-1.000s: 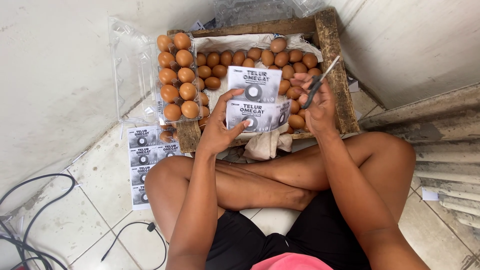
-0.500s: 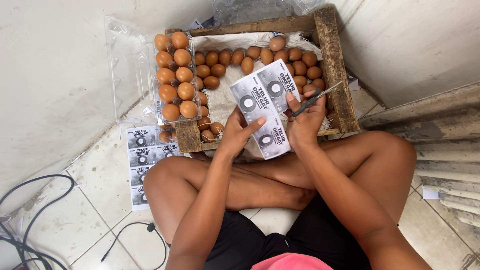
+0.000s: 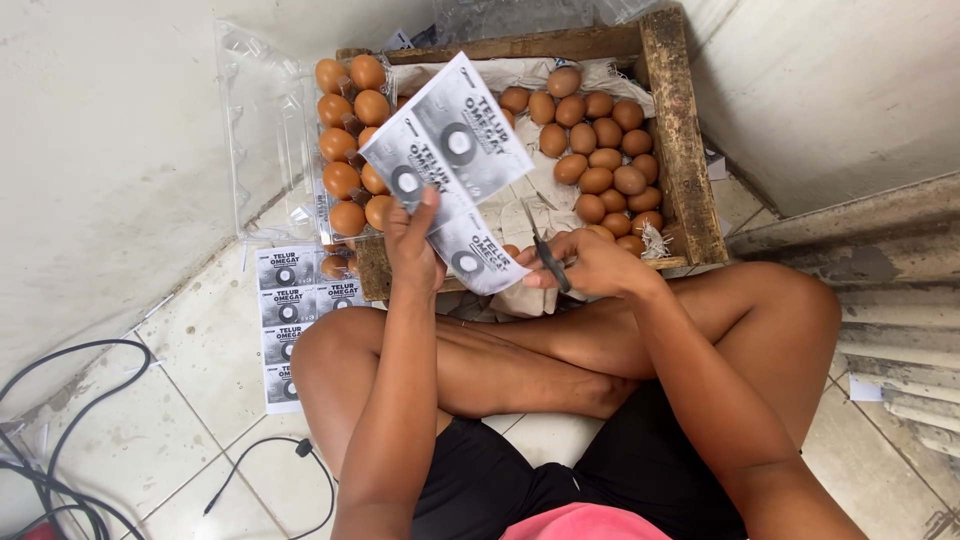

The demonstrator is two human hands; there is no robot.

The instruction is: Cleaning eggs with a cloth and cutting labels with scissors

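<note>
From my remote seat: my left hand [image 3: 415, 250] pinches a thin white paper sheet of grey printed labels [image 3: 450, 165], held up over the near edge of the rough wooden crate [image 3: 685, 150] of smooth brown eggs [image 3: 600, 140]. My right hand [image 3: 590, 265] grips small dark-handled scissors [image 3: 545, 250] at the sheet's lower edge. The paper looks light and floppy, likely to crease; best pinched near the cut.

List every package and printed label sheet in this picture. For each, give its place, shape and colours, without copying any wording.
Label sheet: held up by the left hand over the crate, grey and white rectangles with round emblems.
Label strip: flat on the floor tiles beside the left knee, same grey and white print.
Clear plastic egg pack: open at the crate's left edge, brown eggs in one half.
</note>
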